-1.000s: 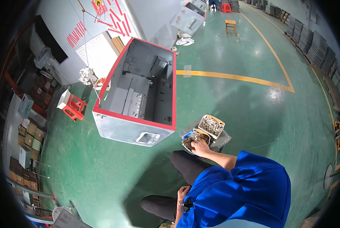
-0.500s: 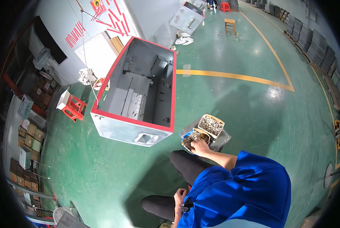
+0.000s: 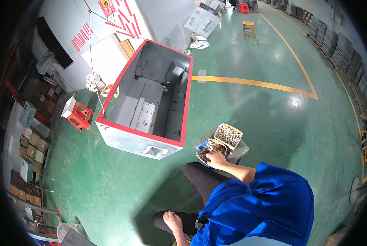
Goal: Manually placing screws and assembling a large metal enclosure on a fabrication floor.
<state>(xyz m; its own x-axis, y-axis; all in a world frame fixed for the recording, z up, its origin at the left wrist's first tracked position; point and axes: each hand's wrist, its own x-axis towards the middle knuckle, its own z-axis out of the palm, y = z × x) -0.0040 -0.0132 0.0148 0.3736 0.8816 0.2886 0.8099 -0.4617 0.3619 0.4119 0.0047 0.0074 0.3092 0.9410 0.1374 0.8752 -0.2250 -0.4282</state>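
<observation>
Crouched on the green floor (image 3: pixel 109 192), blue work shirt filling the lower edge of the view. Left hand (image 3: pixel 172 221) low and close in, resting on the dark-trousered knee, fingers loosely curled, holding nothing that shows. Right hand (image 3: pixel 216 158) stretched forward, fingers bent down into the nearer carton of small dark fasteners (image 3: pixel 206 148); whether it has pinched any pieces I cannot tell, the fingertips are buried in the heap. Touching that carton on its far side, a second carton of pale metal parts (image 3: pixel 228 134), both sitting on a crumpled clear plastic bag (image 3: pixel 241 149). Beyond and left of the right hand, well apart from the cartons, a grey steel cabinet with red rim (image 3: pixel 146 100) lies open-side up; brackets and plates show inside. Judged from this: hardware is at the picking stage, nothing carried to the cabinet yet, both cartons look full. Further left, a red stool (image 3: pixel 80 117); far back, a wooden stool (image 3: pixel 249 28).
</observation>
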